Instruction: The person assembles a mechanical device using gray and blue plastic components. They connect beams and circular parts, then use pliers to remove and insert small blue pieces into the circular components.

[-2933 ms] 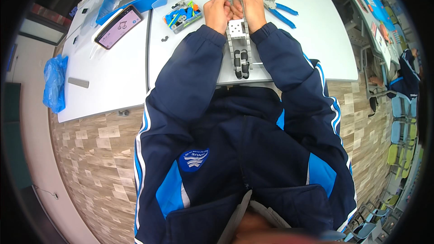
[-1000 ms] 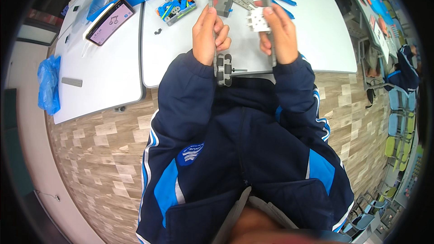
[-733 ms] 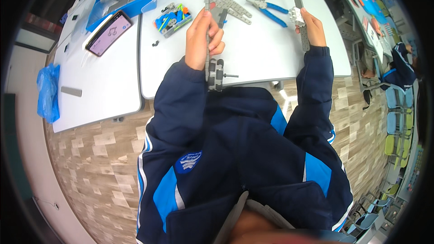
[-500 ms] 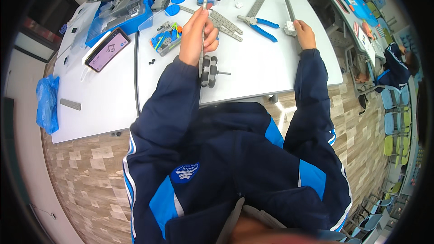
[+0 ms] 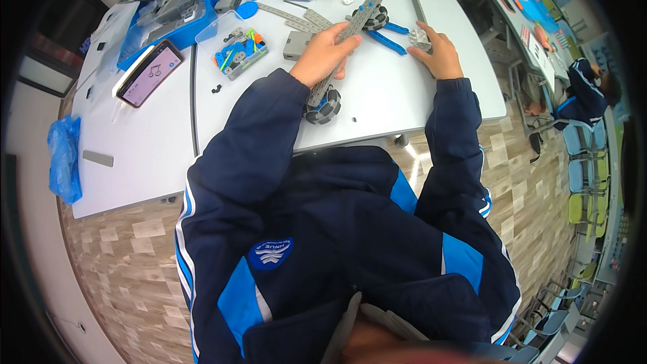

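Observation:
My left hand (image 5: 325, 54) grips a long grey perforated beam (image 5: 357, 23) that lies slanted on the white table (image 5: 377, 104). A black roller wheel (image 5: 322, 110) is fixed at its near end and another wheel (image 5: 375, 18) near its far end. My right hand (image 5: 439, 54) rests farther right, fingers on a small grey bracket (image 5: 419, 35) joined to a shorter grey bar (image 5: 418, 8). Blue-handled pliers (image 5: 391, 36) lie between the two hands.
A small tray of coloured parts (image 5: 240, 52), a grey block (image 5: 296, 45), loose grey strips (image 5: 291, 19), a blue parts box (image 5: 176, 8) and a phone (image 5: 149, 73) lie on the left. A blue bag (image 5: 65, 158) hangs at the table's left edge. Another person (image 5: 588, 91) sits far right.
My hands have parted: the right hand moved out to the right with the bracket and bar, while the left keeps the wheeled beam, now lying slanted. The view swung left.

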`<state>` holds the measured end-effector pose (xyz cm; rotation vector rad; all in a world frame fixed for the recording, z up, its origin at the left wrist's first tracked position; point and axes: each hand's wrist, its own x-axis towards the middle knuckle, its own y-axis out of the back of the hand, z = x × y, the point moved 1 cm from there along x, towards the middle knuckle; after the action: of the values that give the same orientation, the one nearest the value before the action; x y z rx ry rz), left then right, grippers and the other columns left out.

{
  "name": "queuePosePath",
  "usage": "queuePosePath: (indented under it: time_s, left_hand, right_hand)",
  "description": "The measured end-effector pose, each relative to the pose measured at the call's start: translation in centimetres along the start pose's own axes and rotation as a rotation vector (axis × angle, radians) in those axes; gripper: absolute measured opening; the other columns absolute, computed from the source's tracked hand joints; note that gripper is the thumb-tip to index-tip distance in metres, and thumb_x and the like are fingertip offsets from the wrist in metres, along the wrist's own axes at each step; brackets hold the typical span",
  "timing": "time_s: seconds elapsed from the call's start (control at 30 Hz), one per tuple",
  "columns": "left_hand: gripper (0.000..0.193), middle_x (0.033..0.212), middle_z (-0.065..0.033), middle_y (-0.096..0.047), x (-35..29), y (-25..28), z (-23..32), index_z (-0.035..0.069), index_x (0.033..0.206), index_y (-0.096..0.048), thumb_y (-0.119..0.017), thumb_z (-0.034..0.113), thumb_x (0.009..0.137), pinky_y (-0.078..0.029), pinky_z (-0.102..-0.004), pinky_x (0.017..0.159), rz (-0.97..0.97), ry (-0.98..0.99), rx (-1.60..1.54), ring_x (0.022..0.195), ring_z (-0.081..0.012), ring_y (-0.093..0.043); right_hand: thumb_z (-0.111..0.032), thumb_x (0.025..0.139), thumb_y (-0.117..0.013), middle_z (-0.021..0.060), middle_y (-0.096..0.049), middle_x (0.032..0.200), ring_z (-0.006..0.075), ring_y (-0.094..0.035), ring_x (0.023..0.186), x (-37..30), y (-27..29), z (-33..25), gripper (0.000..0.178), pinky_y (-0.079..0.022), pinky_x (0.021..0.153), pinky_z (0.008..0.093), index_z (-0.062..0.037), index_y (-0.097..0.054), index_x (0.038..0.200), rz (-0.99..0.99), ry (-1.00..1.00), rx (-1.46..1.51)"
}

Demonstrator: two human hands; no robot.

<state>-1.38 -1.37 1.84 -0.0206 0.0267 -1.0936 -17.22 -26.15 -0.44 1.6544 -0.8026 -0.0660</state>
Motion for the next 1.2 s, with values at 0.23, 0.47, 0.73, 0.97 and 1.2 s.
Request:
queuePosePath:
  time_s: [0.23,0.47,0.73,0.97,1.2]
  left_hand:
    - [0.069,0.073,-0.0044,-0.057,2.4,1.2,-1.9,-0.011,0.141,-0.042,-0.070,0.029,0.092,-0.043,-0.0259,0.051,0.053,-0.068,0.069,0.054,-0.0098,-0.053]
    - [0.074,0.102,-0.0214,-0.070,2.4,3.0,-1.6,-0.012,0.132,-0.051,-0.067,0.047,0.090,-0.054,-0.0383,0.081,0.204,-0.319,0.582,0.088,-0.0298,-0.069]
    - [0.039,0.116,-0.0215,-0.062,-5.1,-2.2,2.3,-0.005,0.118,-0.061,-0.069,0.021,0.090,-0.047,-0.0416,0.094,0.246,-0.644,0.915,0.109,-0.0393,-0.057]
    - [0.023,0.100,-0.0138,-0.058,-8.1,-11.5,-1.6,0.000,0.106,-0.063,-0.068,0.008,0.086,-0.048,-0.0406,0.084,0.019,-0.529,0.833,0.096,-0.0328,-0.056]
    - [0.010,0.089,-0.0123,-0.054,-6.8,-12.1,-3.8,0.001,0.086,-0.059,-0.067,0.000,0.079,-0.048,-0.0400,0.078,0.165,-0.598,0.848,0.089,-0.0314,-0.055]
  right_hand:
    - [-0.032,0.080,-0.082,0.0138,-0.072,0.100,0.0196,-0.069,0.083,-0.5,0.2,0.6,0.056,-0.055,0.076,0.0303,-0.0090,-0.063,0.127,0.140,-0.125,0.369]
    - [-0.037,0.080,-0.083,0.0164,-0.073,0.101,0.0154,-0.069,0.079,-3.2,0.0,-0.7,0.062,-0.055,0.073,0.0279,0.0007,-0.059,0.123,0.423,-0.355,0.837]
    - [-0.033,0.082,-0.082,0.0202,-0.069,0.105,0.0184,-0.069,0.090,-3.6,-0.2,-1.6,0.062,-0.058,0.072,0.0288,0.0037,-0.054,0.123,0.608,-0.420,1.033]
    - [-0.031,0.083,-0.083,0.0191,-0.069,0.105,0.0184,-0.068,0.092,-4.1,-0.4,-1.1,0.061,-0.056,0.070,0.0287,0.0024,-0.053,0.124,0.545,-0.460,1.023]
    - [-0.032,0.083,-0.083,0.0161,-0.069,0.104,0.0181,-0.067,0.092,-4.4,-0.4,-1.1,0.060,-0.051,0.072,0.0278,-0.0010,-0.053,0.126,0.491,-0.478,1.045]
